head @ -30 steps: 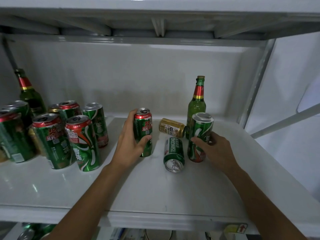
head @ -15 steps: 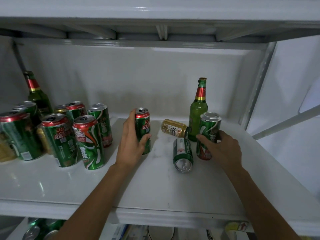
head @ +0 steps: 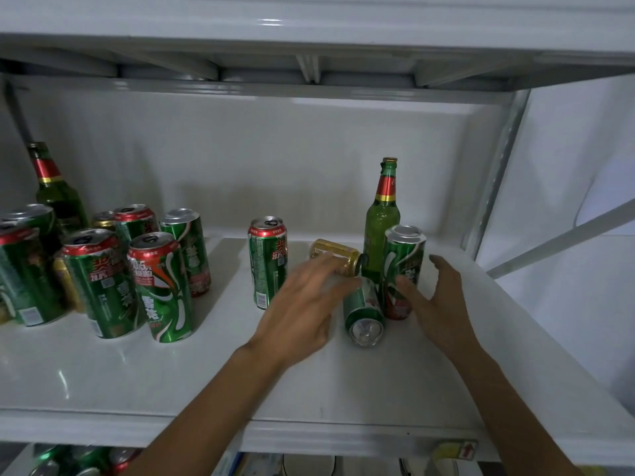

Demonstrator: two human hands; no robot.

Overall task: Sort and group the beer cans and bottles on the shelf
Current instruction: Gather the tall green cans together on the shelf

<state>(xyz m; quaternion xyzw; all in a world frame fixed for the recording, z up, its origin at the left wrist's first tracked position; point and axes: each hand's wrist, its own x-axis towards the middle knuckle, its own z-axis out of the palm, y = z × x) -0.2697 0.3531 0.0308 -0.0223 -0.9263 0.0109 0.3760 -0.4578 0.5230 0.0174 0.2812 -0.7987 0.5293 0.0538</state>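
A red-topped green can stands alone mid-shelf, free of any hand. To its right my left hand is blurred, fingers spread, over a green can lying on its side and reaching toward a gold can lying on its side. My right hand is open beside an upright silver-topped green can, fingers near its lower part. A green bottle stands just behind that can. A cluster of several green cans and another green bottle stand at the left.
The white shelf has a back wall and a metal upright at the right rear. The shelf above hangs low overhead. More cans show on the shelf below, at the bottom left.
My left hand let go of the red-topped can and swept right toward the lying cans. My right hand loosened from the silver-topped can and now lies open beside it.
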